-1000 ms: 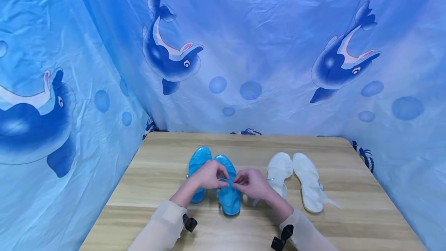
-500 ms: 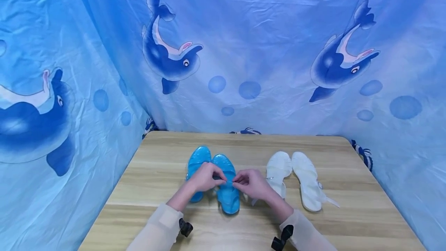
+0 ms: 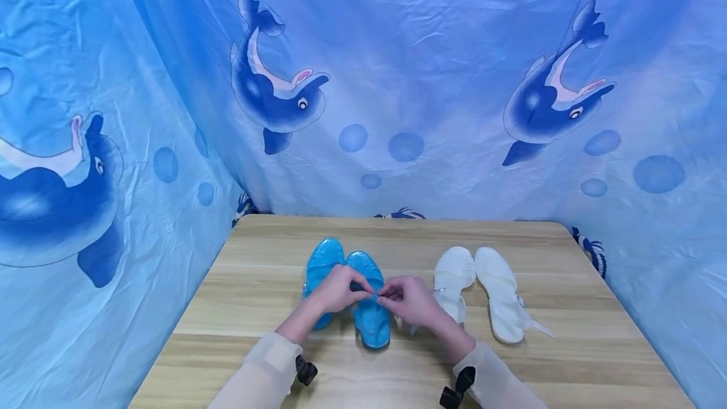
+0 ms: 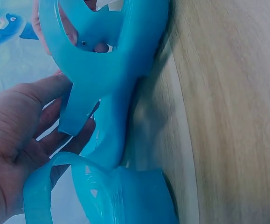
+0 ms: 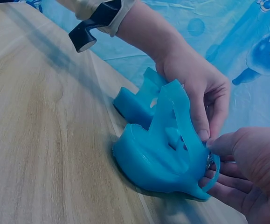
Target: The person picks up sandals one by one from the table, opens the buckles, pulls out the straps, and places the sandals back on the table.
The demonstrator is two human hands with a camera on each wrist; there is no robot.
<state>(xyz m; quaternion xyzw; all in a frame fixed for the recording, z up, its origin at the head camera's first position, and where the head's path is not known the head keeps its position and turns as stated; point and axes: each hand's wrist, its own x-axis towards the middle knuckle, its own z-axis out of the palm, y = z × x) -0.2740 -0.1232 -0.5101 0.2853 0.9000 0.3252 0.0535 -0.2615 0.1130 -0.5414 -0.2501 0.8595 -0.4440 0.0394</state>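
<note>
A glossy, bright blue sandal [image 3: 373,327] lies at the lower centre of the head view, sole down on a pale wooden worktop [image 3: 573,289]. It looks soft and rubbery, slightly translucent, with broad bands and cutouts; a small metal buckle [image 5: 210,161] glints at its side in the right wrist view. Its blue mate [image 3: 325,260] is just to its left in the frame, partly hidden by the left hand [image 3: 336,289].

Both hands meet above the sandal. The left hand's grip is a pinch, thumb and forefinger closed on the strap [image 5: 188,126]. The right hand [image 3: 411,300] comes in from the right of the frame, its grip pinching the strap beside the buckle, thumb against fingertips. The two sets of fingertips nearly touch. Right of centre lies a white pair [image 3: 498,308], one partly behind the right hand.
</note>
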